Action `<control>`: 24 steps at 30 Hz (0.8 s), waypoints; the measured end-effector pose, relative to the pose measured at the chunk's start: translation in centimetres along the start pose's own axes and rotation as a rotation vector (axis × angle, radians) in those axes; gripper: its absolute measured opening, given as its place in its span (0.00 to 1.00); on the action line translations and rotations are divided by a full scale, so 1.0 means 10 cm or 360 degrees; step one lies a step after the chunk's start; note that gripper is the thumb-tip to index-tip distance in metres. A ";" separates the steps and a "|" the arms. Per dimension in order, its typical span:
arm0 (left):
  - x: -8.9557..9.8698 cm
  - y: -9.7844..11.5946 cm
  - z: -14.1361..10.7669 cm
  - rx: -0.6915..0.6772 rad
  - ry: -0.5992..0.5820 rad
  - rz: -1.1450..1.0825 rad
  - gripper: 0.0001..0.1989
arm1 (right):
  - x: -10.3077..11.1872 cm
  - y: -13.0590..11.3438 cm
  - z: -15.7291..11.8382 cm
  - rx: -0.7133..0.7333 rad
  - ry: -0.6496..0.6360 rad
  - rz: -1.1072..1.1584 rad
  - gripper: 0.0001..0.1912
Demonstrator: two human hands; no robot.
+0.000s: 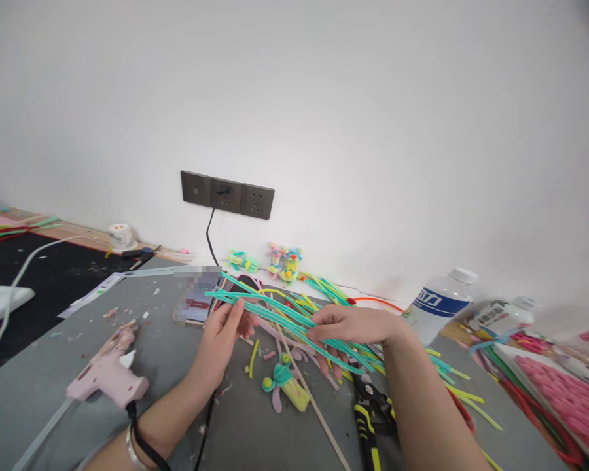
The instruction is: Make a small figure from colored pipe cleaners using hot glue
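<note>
A loose bunch of turquoise pipe cleaners [275, 313] stretches across both hands above the grey table. Near its left end, my left hand [226, 330] has its thumb and fingers closed on the bunch. Farther right, my right hand [346, 327] grips the same bunch between thumb and fingers. Below them lies a small pipe-cleaner figure [287, 383] in turquoise, yellow and lilac. Pliers [368, 412] with black and yellow handles lie under my right wrist. More yellow and turquoise pipe cleaners [464, 392] spread out beneath my right forearm.
A pink glue gun [110, 376] rests at the left, its cord passing by my left wrist. Finished figures [285, 261] stand against the wall. A white bottle [442, 304] and a tray of pink pieces [564, 399] are at the right. A phone [199, 304] lies behind my left hand.
</note>
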State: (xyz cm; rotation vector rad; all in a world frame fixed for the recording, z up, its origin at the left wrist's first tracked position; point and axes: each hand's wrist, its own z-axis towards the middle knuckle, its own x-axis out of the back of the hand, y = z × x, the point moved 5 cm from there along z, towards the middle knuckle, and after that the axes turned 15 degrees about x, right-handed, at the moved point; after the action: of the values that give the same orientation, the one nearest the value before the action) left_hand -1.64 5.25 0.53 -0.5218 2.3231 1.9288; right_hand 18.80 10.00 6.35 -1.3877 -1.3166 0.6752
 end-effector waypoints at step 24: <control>0.01 0.02 0.03 -0.0025 0.0059 -0.0287 0.18 | 0.28 -0.07 -0.20 0.0221 0.0502 -0.0202 0.25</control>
State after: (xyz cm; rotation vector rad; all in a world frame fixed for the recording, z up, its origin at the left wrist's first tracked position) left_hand -1.85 5.52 0.60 -0.7471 2.1980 1.8714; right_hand 21.02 11.88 8.26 -1.2298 -1.0758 0.4328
